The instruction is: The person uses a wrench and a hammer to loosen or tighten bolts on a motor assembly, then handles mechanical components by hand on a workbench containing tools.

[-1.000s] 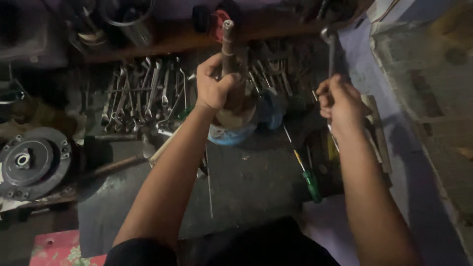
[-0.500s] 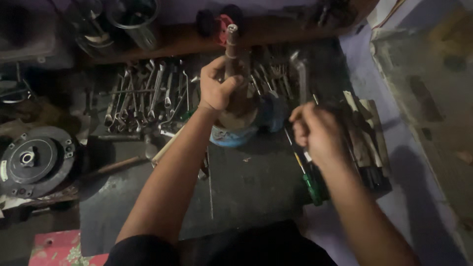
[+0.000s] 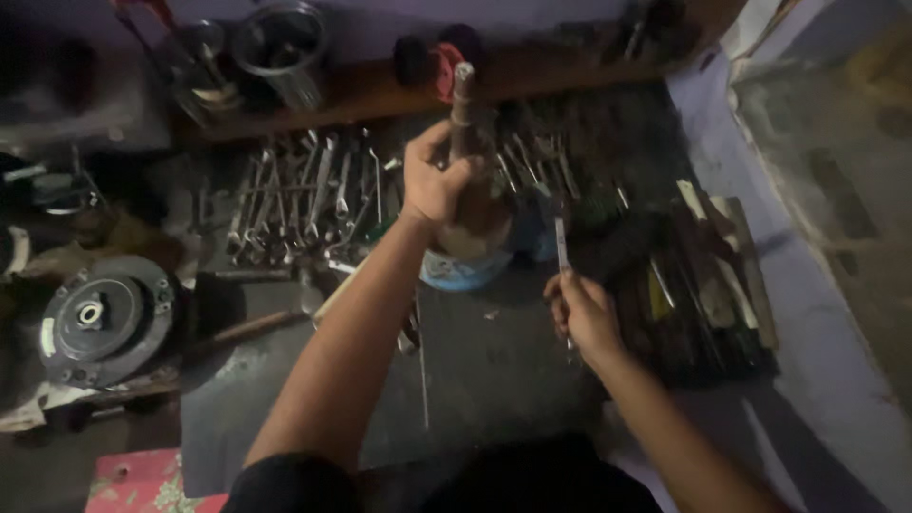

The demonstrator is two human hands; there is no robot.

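Dim workshop, wrenches spread out, metal disc

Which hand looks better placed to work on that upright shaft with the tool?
Probably the right hand: it holds a slim metal tool pointing up beside the shaft. The left hand is wrapped around the shaft, holding it upright.

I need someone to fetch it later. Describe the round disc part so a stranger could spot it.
Start at the row of spanners on the dark bench, then look left and nearer, to the bench's left edge. The disc lies flat there: dark, circular, with a pale hub in the middle, unlike the long thin tools around it.
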